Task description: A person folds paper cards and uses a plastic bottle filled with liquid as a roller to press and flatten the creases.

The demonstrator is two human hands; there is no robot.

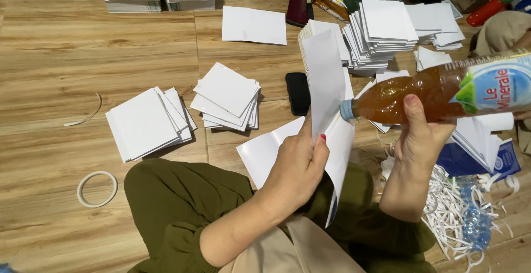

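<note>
My left hand (296, 168) grips a folded white paper sheet (327, 93) and holds it upright over my lap. My right hand (419, 137) is wrapped around a clear plastic bottle (426, 93) of amber liquid, held on its side with its blue-capped neck touching the paper's right edge. Another white sheet (264, 150) lies under my left hand on my green-clad knee.
Stacks of folded white cards (146, 122) (228, 97) (381, 32) lie on the wooden floor. A black phone (297, 93) lies flat near the middle. A tape roll (97, 189) is at the left. White paper strips (451, 212) pile up at the right.
</note>
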